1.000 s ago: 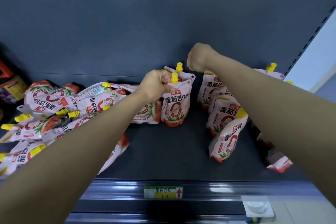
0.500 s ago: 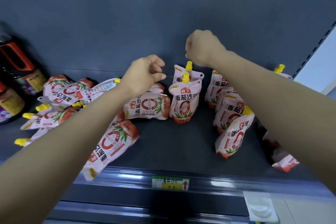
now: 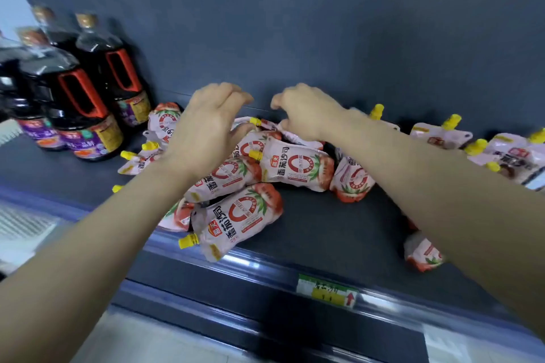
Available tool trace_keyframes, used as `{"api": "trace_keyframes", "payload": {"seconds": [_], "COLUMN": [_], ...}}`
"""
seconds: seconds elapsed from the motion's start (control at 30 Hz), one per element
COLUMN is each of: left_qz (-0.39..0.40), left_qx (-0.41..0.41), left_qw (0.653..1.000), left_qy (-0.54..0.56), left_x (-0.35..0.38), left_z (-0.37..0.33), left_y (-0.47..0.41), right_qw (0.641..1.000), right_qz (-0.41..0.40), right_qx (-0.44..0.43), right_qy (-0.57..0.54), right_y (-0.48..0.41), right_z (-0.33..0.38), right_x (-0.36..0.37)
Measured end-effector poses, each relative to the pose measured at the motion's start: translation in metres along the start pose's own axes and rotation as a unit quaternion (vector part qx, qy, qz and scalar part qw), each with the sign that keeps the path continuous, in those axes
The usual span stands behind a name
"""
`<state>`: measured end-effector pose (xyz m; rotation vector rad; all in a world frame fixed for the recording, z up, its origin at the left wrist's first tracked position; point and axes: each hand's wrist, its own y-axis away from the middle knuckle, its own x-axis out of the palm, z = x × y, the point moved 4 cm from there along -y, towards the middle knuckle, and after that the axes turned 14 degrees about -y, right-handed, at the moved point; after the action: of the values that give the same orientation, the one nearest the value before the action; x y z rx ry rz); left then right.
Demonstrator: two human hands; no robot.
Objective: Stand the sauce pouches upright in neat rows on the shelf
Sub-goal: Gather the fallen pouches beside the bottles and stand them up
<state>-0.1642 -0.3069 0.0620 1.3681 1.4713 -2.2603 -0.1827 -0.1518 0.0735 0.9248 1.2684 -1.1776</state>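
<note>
Front pouch [image 3: 239, 219] lies flat, spout front-left.

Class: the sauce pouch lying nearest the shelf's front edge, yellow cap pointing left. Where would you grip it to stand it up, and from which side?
Probably grip the front pouch by its neck just behind the yellow cap, coming from the left front with the left hand. It lies flat on the shelf, its base toward the back right, so lifting the cap end should swing it upright.

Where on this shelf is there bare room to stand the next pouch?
Bare shelf lies front-centre, between the pouch overhanging the front edge and the fallen pouch under the right arm. The heap of pouches under both hands is crowded; the bottles fill the left.
</note>
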Motion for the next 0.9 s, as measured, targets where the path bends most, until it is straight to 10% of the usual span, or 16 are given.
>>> {"api": "trace_keyframes", "payload": {"seconds": [0.4,0.9], "left_qz": [0.081,0.121], "left_qx": [0.022,0.007], "left_qw": [0.996,0.992], "left_qy": [-0.006,-0.033], "left_x": [0.023,0.065], "left_z": [0.021,0.013], "left_y": [0.037,0.029], "right_qw": [0.984,0.995], "right_qz": [0.153,0.099], "right_qx": [0.083,0.021], "right_qy": [-0.025,-0.011], "right_y": [-0.033,-0.063], "right_z": [-0.020,-0.026], "right_x": [0.094,0.097]}}
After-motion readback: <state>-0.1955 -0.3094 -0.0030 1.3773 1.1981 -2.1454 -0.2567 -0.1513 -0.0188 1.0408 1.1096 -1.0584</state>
